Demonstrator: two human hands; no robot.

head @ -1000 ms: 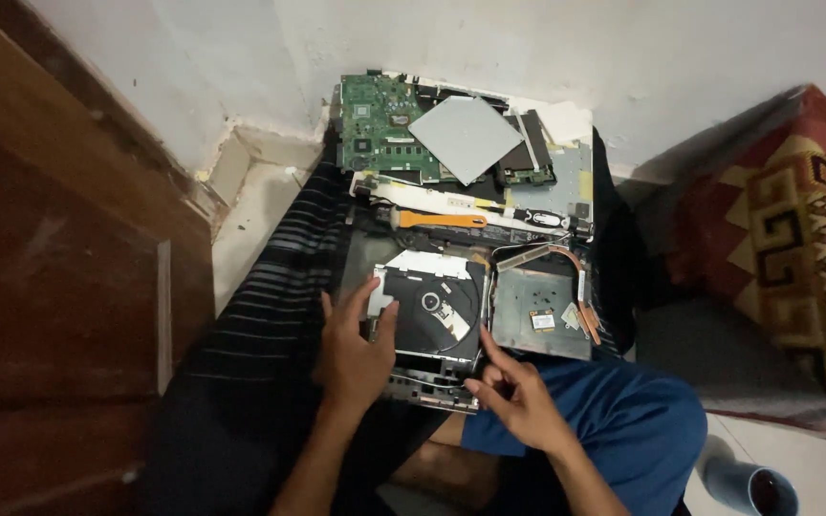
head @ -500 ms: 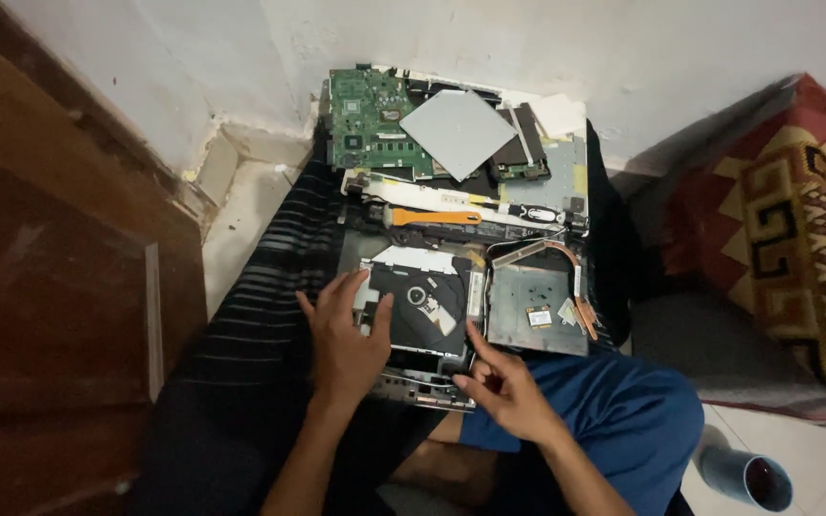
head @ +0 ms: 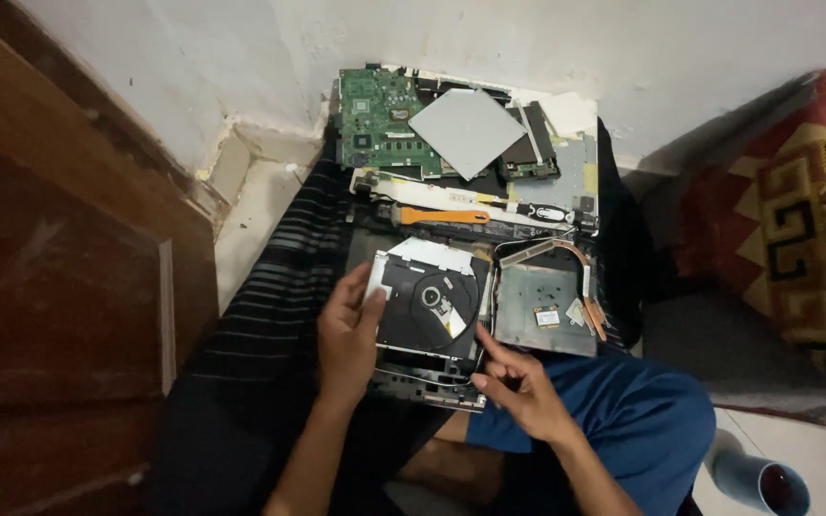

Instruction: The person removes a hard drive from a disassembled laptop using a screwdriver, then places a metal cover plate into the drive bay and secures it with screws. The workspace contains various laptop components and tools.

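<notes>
Since the earlier frames our left hand [head: 348, 336] has slid down the left edge of the drive [head: 429, 301], thumb now lying on its top face, fingers curled against its side; the right hand [head: 518, 384] has hardly shifted. Nearest us, that right hand sits at five o'clock of the drive, forefinger stretched to its lower right corner, not gripping. The drive is a flat, square tray of black plastic with a round spindle hub at its middle and a pale metal lid behind. It lies in the open laptop base [head: 432, 387]. At three o'clock, a dull grey metal plate [head: 537, 315] edged by a curved copper pipe [head: 580, 272]. Farther, an orange tool [head: 442, 216], then a green board [head: 380, 124] under a smooth grey square panel [head: 470, 129].
</notes>
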